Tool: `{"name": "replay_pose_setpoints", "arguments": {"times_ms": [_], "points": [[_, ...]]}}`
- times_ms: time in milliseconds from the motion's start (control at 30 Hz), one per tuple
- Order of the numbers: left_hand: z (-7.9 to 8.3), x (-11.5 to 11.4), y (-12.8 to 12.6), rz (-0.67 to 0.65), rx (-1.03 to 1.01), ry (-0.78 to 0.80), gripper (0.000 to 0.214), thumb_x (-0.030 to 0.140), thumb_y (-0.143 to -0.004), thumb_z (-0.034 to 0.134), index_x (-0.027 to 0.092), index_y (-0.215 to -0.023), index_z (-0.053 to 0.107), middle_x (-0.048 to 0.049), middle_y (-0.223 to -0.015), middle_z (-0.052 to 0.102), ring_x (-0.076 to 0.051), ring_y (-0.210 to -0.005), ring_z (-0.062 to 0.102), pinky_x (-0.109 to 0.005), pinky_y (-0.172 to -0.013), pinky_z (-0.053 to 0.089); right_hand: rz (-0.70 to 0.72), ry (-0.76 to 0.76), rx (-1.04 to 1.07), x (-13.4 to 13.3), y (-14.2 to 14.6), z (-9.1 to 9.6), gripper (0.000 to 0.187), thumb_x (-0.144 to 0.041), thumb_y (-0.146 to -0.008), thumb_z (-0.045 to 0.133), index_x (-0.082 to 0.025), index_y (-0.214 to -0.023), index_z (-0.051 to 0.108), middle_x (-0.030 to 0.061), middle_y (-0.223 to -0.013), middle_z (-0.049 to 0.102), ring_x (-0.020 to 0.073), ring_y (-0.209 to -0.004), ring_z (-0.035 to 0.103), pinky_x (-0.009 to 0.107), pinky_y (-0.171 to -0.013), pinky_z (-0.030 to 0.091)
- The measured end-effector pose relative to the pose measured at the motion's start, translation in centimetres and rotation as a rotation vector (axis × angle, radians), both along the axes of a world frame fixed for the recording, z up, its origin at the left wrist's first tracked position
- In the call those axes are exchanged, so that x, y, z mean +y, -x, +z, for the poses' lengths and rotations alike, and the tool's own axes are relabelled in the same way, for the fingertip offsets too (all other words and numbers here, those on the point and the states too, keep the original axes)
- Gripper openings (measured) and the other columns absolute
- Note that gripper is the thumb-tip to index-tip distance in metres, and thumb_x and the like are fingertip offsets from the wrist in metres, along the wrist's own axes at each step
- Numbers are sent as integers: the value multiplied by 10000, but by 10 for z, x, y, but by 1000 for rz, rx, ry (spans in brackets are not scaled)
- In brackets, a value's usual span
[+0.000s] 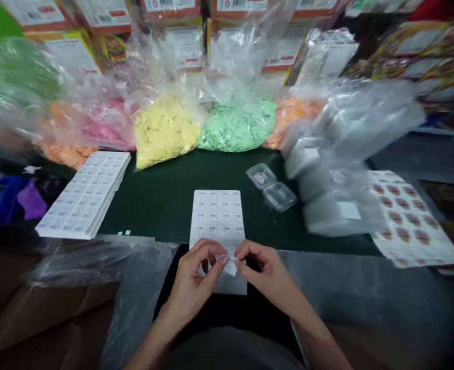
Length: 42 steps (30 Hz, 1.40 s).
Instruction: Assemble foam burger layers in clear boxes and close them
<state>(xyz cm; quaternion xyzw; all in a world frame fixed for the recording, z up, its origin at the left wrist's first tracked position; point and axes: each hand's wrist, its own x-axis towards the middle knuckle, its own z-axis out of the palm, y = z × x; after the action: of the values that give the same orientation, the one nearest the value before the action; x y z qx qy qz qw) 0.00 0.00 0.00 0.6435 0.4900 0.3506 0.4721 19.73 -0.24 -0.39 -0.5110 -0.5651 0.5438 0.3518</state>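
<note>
Both of my hands meet over a white sheet of printed labels (216, 213) that overhangs the table's front edge. Thumb and fingers of my left hand (198, 270) pinch one side of a small white label (231, 266). On its other side, my right hand (263, 267) pinches it too. The label is tilted and lifted above the lower part of the sheet, where the backing looks bare. Rows of small print remain visible on the sheet's upper part. A clear plastic clamshell box (272, 186) lies open beyond my right hand, with a small pale round piece in one half.
A thick stack of label sheets (86, 192) lies left. Bags of yellow pieces (167, 128), green pieces (238, 123), and pink and orange pieces line the back. Blurred stacked clear boxes (338, 195) stand right, beside round-sticker sheets (412, 221). Cartons (181, 49) rise behind.
</note>
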Motion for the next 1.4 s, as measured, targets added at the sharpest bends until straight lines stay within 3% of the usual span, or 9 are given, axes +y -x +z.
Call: {"name": "replay_pose_setpoints", "arguments": {"times_ms": [67,233,333,467,567,800,1033,1267,1400], "points": [[0,2,1,34,13,-21,133,275,-974,610,219,-888,695,12,-866,670,-121,-779,592,-239,-722,435,-46,4,10,-1,3,0,28,-221,-871,665,-243,-883,678,-17,-832,668,181,-793,614,314,-744,465],[-6,7,8,324,-6,-57,128,316,-936,670,210,-873,704,6,-832,665,-127,-780,585,-230,-712,435,-360,-347,-226,30,-25,1,394,-276,-932,641,-282,-1324,604,63,-1139,693,226,-950,663,404,-898,521],[-13,9,13,416,-58,-6,133,342,-899,715,210,-891,713,7,-837,668,-121,-759,577,-214,-681,439,-443,-540,-639,72,-60,-5,269,-249,-938,624,-189,-1191,696,138,-1158,691,306,-1091,635,472,-985,484],[-19,6,15,413,-98,49,148,355,-873,744,209,-890,732,8,-828,663,-115,-764,579,-197,-703,459,-303,-262,-966,116,-91,-16,190,-184,-846,726,-170,-1031,765,130,-946,754,322,-908,698,423,-808,529],[-21,4,17,430,-109,77,170,370,-849,767,207,-888,743,2,-847,683,-116,-783,597,-187,-719,472,-293,-216,-943,126,-97,-17,230,-184,-847,726,-206,-1073,767,84,-881,778,283,-830,720,376,-762,522],[-19,8,19,506,-148,138,243,409,-801,803,198,-913,757,-7,-840,707,-113,-766,611,-171,-708,491,-459,-441,-771,115,-100,10,293,-181,-854,672,-199,-1137,743,40,-810,755,235,-708,683,368,-740,509],[0,8,17,634,-171,52,245,394,-795,814,214,-954,765,16,-776,678,-81,-703,578,-141,-670,475,-604,-723,-589,86,-75,22,256,-257,-990,522,-248,-1222,630,67,-1053,700,244,-964,663,393,-881,516],[-4,12,17,544,-171,-10,152,333,-861,758,219,-959,734,-4,-842,693,-123,-768,615,-216,-720,502,-564,-822,-824,118,-82,-24,316,-149,-982,391,-195,-1191,623,118,-1001,641,297,-1003,612,460,-921,490],[6,49,-10,163,-86,-362,61,240,-898,695,237,-956,716,-46,-968,720,-239,-1158,593,-392,-1021,464,-595,-806,-815,116,-79,-19,340,-159,-951,453,-209,-1240,625,89,-963,625,284,-945,616,463,-913,486]]}}
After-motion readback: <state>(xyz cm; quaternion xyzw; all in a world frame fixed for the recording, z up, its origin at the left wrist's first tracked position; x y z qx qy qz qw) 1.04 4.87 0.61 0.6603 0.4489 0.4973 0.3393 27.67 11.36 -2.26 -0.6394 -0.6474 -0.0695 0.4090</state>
